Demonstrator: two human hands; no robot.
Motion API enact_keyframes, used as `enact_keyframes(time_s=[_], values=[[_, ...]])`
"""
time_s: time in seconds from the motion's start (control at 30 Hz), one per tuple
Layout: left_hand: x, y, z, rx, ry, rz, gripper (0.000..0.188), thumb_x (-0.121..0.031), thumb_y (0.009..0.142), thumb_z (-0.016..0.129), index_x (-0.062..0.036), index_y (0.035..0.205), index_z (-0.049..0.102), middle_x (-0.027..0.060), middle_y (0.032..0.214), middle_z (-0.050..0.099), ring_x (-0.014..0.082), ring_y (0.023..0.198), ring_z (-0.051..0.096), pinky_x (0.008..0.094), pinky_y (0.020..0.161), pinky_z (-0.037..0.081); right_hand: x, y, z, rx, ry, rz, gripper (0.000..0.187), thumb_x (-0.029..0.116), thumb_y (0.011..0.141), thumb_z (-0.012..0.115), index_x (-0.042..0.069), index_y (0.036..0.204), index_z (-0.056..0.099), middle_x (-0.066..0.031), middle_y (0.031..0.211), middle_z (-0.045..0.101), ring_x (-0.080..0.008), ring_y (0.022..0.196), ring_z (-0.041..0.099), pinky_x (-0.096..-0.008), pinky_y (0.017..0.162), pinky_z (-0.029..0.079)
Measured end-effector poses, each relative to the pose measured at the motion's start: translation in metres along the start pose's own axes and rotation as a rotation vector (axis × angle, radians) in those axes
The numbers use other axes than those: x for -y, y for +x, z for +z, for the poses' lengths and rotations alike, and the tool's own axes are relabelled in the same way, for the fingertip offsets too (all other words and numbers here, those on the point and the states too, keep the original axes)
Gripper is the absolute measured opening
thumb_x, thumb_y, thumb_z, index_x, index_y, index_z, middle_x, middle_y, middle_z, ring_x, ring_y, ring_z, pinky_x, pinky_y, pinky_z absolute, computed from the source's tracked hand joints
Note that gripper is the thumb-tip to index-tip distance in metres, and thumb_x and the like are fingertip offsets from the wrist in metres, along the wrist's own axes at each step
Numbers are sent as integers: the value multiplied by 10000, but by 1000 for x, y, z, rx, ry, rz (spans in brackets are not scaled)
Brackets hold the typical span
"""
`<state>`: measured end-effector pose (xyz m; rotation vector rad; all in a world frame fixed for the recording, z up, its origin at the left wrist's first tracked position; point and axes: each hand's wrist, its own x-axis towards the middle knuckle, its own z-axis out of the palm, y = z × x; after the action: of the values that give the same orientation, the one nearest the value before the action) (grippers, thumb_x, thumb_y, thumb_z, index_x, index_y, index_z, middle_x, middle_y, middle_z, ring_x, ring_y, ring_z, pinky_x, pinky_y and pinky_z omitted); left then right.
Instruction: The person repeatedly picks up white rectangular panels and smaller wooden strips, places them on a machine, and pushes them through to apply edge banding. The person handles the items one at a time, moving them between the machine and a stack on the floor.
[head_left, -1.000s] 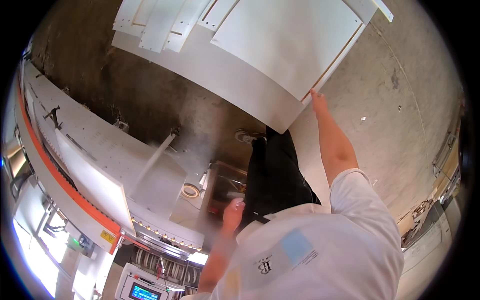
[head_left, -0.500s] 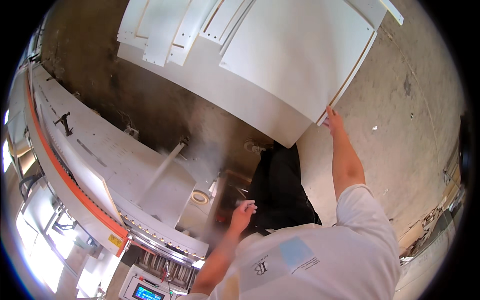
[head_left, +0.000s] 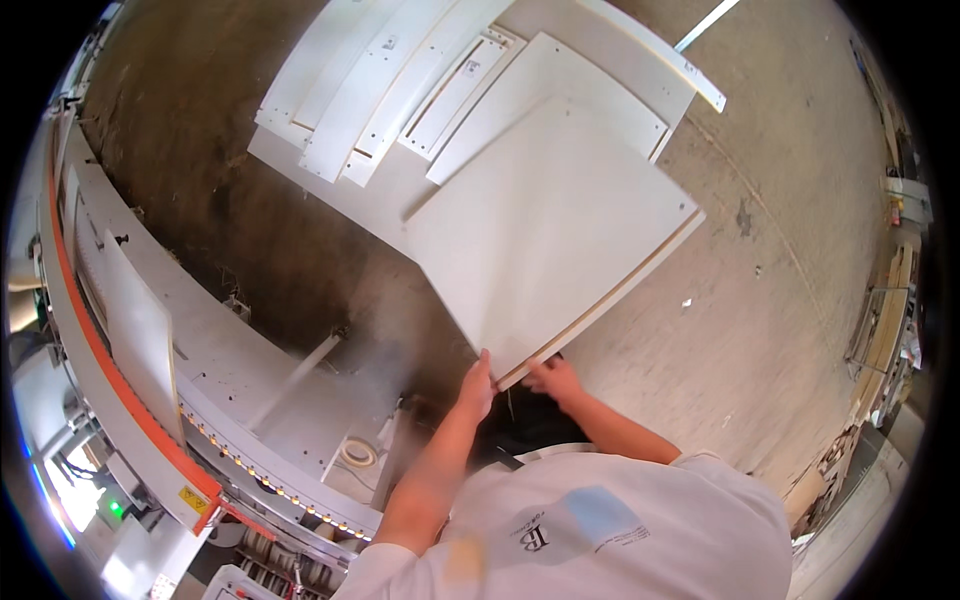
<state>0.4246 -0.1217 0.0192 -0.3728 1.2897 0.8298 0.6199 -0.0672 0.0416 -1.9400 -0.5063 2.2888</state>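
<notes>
Over the grey-brown concrete floor (head_left: 750, 300), the person's left hand (head_left: 478, 390) and right hand (head_left: 556, 381) hold 1 corner of a flat white rectangular panel (head_left: 560, 240), fingers clasping 2 adjoining edges.

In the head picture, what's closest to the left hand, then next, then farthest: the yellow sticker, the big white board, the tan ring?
1. Big white board: its corner touches the left hand.
2. Tan ring: left of the hand, lower.
3. Yellow sticker: farther left, lowest.
</notes>
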Motion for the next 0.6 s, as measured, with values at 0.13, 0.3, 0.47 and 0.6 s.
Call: enact_keyframes(time_s=[0.13,0.3,0.47,0.6], values=[[38,20,-80,-137,6,120,411,-353,1021,604,9,1215,606,124,1171,676,200,1023,655,339,853,527,41,-44,27,314,-521,145,447,457,970,638,16,1014,693,-66,814,693,-164,785,702,-298,676,532],[34,-36,-132,-192,-7,85,384,-314,1009,628,22,1196,632,99,1104,670,199,981,624,364,869,511,145,-42,-6,-379,-1290,-640,387,466,900,666,117,1062,710,-140,950,723,-318,925,686,-467,815,528],[77,-62,-207,-297,37,127,454,-399,990,636,-1,1208,629,95,1095,642,228,962,623,411,806,503,213,4,-117,-802,-1375,-490,647,546,876,650,12,1242,659,-222,1217,671,-390,1189,605,-490,1012,462],[79,-106,-209,-326,81,302,476,-489,960,625,-22,1031,678,4,767,523,121,660,471,321,512,342,172,54,-158,-633,-1257,-138,816,706,892,525,-40,1179,692,-261,1245,666,-378,1219,615,-471,1033,451]])
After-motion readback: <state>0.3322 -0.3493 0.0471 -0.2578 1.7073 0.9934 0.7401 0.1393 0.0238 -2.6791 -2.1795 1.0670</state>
